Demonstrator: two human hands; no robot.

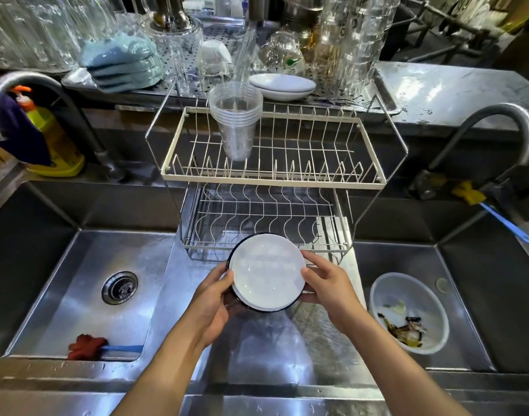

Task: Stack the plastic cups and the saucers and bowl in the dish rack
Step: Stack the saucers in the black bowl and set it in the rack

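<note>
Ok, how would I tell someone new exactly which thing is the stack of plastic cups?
Find the two-tier cream wire dish rack standing between the two sinks. On its upper tier, toward the left, stands the stack of plastic cups, nested upright with mouths up. It is the only item in the rack, and unlike the glassware on the tray behind, it is a single tapered see-through stack.

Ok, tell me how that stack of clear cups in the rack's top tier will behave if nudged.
The stack of clear cups is thin plastic, so probably light. Tall and narrow-based on rack wires, it likely tips easily.
</note>
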